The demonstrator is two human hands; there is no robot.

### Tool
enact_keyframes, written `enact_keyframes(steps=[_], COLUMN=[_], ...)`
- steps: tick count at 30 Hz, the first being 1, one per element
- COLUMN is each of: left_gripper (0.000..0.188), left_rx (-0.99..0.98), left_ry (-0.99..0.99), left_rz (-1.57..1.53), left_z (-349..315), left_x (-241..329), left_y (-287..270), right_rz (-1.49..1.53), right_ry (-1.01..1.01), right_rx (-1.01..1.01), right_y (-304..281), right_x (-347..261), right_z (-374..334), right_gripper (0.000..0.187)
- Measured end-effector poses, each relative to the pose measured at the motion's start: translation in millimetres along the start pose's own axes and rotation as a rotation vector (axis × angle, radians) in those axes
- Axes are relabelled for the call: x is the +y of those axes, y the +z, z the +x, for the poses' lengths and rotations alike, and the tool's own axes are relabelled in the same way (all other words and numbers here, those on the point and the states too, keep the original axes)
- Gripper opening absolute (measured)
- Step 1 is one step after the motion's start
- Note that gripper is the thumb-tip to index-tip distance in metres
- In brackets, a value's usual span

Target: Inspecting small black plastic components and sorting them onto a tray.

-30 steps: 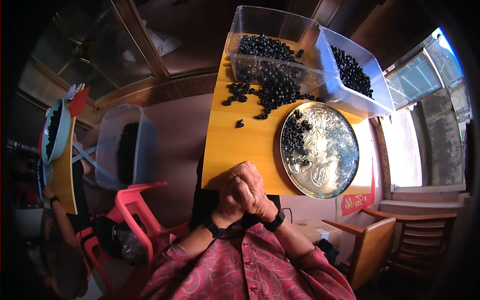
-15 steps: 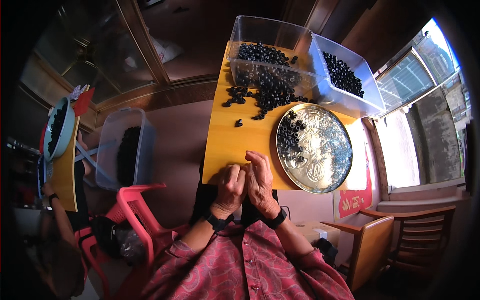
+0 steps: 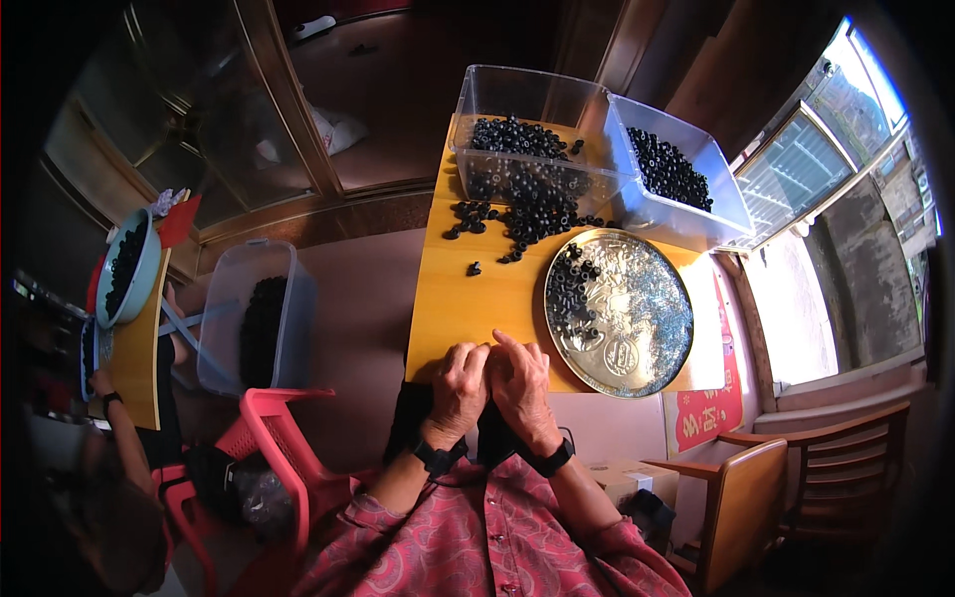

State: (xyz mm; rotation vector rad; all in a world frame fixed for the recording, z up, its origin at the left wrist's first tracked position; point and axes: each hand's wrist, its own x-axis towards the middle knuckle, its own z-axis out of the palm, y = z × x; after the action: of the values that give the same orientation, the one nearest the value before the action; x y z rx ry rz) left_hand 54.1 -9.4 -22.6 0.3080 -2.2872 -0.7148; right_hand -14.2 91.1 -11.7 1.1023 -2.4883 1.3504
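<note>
A wood-panelled room w/ glass-fronted cabinets at left and a bright window at right frames the scene. A yellow table sits at centre, a wooden chair to its right, a red plastic chair to its left. Two clear plastic tubs stand at the table's far end: the left tub, tipped so its load spills out, and the right tub, partly filled w/ small black rings. A loose heap of those rings lies spread on the tabletop below the tubs; a smaller batch rests on the left side of a round silver tray. By that look, only a fraction has reached the tray, w/ most left in heap and tubs.

The person's left hand and right hand rest together at the table's near edge, fingers curled, pressed side by side; whether they pinch a ring cannot be told. Across the floor, a third tub holds more rings, and another person's arm reaches toward a second small table w/ a blue bowl.
</note>
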Motion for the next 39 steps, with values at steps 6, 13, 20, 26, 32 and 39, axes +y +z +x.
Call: enact_keyframes(steps=[6, 13, 20, 26, 32, 39], left_gripper=[0.017, 0.008, 0.008, 0.01, 0.02, 0.021], left_rx=[0.017, 0.077, 0.069, -0.017, -0.177, -0.174], left_ry=[-0.045, -0.207, -0.274, -0.381, -0.522, -0.601], left_rz=[-0.046, -0.27, -0.438, -0.592, -1.014, -1.183], left_z=[-4.6, 6.5, 3.0, -8.9, -13.6, -27.1], left_x=[-0.8, 11.4, 31.7, 47.2, 60.0, 66.7], left_y=[-0.6, -27.5, -57.2, -76.4, -98.6, -107.6], right_rz=[-0.017, 0.126, 0.206, 0.391, 0.72, 0.951], right_ry=[-0.04, -0.045, -0.055, 0.033, 0.151, 0.132], right_rx=[0.044, 0.077, 0.082, 0.073, 0.066, 0.004], right_y=[13.2, 9.3, -13.4, -33.4, -50.9, -61.7], right_x=[8.3, -1.5, -37.5, -52.3, -58.6, -68.2], right_z=[-1.9, -9.5, -17.6, -33.5, -45.3, -57.0], right_gripper=[0.038, 0.041, 0.034, 0.038, 0.044, 0.047])
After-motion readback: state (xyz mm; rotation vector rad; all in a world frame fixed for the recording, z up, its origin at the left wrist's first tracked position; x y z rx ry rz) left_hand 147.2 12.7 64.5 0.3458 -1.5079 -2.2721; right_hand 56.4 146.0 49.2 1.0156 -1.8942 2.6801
